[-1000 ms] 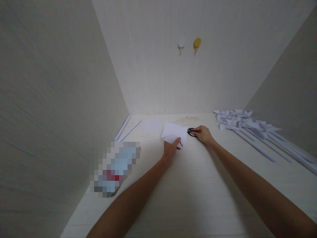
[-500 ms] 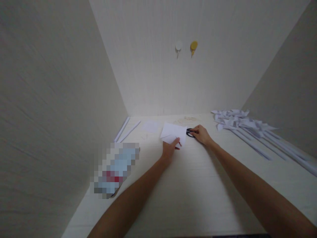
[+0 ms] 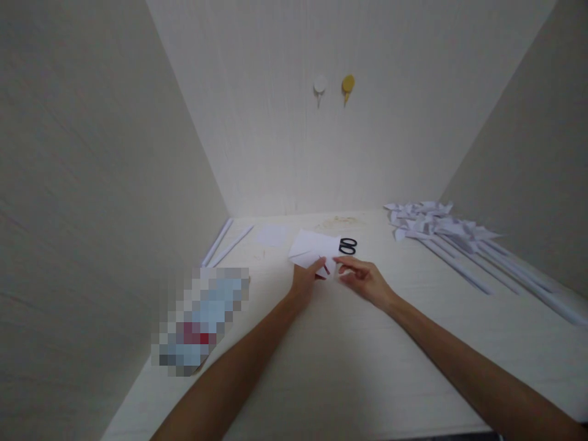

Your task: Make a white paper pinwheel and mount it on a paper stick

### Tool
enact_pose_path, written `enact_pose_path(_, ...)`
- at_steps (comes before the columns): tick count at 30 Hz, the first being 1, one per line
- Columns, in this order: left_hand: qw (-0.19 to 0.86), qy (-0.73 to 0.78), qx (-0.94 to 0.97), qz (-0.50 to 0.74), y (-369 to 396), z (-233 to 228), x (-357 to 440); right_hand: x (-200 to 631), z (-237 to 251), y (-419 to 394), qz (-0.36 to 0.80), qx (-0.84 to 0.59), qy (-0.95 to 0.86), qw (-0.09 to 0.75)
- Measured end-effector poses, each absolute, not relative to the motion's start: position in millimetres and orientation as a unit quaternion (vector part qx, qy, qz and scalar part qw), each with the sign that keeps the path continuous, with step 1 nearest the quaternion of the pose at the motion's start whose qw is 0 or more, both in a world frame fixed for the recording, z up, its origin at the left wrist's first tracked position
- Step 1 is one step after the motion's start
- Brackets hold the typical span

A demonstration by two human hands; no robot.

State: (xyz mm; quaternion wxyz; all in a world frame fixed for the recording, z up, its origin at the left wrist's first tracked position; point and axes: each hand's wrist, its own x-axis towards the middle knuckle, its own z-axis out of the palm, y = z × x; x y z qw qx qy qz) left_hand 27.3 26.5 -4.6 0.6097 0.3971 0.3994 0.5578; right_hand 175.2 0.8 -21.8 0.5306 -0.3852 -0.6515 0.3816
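A white sheet of paper [image 3: 312, 242] with cut or folded flaps is gripped in my left hand [image 3: 305, 280], the thumb on top and the fingers underneath. Beside the thumb shows a small, narrow reddish-brown piece [image 3: 326, 267], too small to name. My right hand [image 3: 365, 280] is just right of the paper's near corner, its fingers apart with nothing visible between them. Black-handled scissors [image 3: 348, 246] lie on the table just beyond that hand; their blades are hidden behind or under the paper.
Several white paper pinwheels on rolled sticks [image 3: 441, 229] lie at the right. Two paper rolls [image 3: 218, 242] and a flat paper square [image 3: 272, 234] are at the back left. A pixelated object [image 3: 204, 321] lies at front left. Two hooks [image 3: 348, 86] hang on the back wall.
My right hand has let go of the scissors and moved nearer to me, toward the paper's corner. The left hand keeps its hold on the paper. The view has shifted slightly.
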Motion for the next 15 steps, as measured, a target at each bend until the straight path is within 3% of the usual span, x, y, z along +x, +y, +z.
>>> enact_pose_path(8, 0.598, 0.376, 0.483, 0.517, 20.8, -0.4, 28.6, 174.7, -18.8, 4.3, 0.385, -0.378, -0.644, 0.542)
enact_pose_path(15, 0.696, 0.329, 0.352, 0.533, 27.2, 1.3, 23.0, 187.7, -19.3, 10.4, 0.404, -0.384, -0.653, 0.513)
